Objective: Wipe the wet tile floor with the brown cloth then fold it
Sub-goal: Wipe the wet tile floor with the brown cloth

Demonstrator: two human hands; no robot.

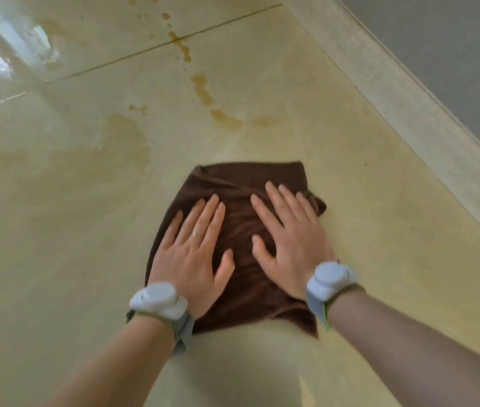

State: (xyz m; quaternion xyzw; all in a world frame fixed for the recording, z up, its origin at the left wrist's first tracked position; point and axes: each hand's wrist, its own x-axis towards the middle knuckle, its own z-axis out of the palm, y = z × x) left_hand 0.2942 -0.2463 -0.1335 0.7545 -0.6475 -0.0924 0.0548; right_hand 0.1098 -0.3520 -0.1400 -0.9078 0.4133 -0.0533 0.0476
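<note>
The glossy cream tile floor (335,136) carries a rumpled dark brown terry cloth (241,286) lying flat near the middle — beyond it, brownish wet patches (202,88) trail away toward the far grout line (144,51), with a paler smear (127,136) to the left.

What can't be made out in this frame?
- Head view: tile floor under the brown cloth, hidden; wet or dry unknown.
- Cloth's near edge, motion-blurred.
- Cloth beneath left hand and right hand, covered.
- Top-left tiles, washed out by glare.
</note>
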